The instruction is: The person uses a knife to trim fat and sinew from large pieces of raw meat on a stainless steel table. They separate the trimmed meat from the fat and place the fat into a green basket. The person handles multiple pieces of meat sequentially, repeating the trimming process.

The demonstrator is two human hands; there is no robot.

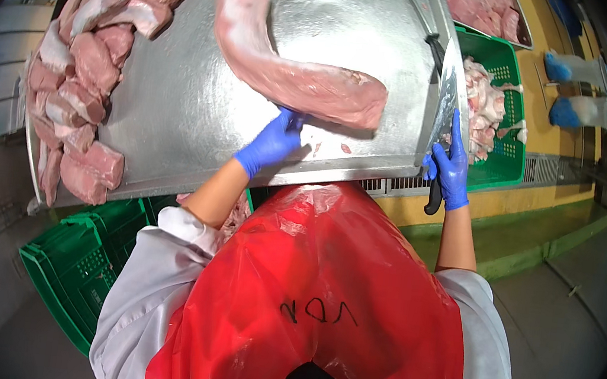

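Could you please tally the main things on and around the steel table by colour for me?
Pink: 1 long loin, 1 pile of cut pieces
Blue: 2 gloved hands, left hand, right hand
Green: 2 crates, right crate, lower-left crate
Red: 1 apron
Total: 7

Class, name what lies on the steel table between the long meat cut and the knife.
Head view: only bare steel table separates the long meat cut from the knife.

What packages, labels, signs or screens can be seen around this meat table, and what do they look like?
No packages, signs or screens show.
Handwritten mark: dark scrawl on the front of the red plastic apron.
Green plastic crate: open lattice box right of the steel table, holding meat trimmings; no label visible.
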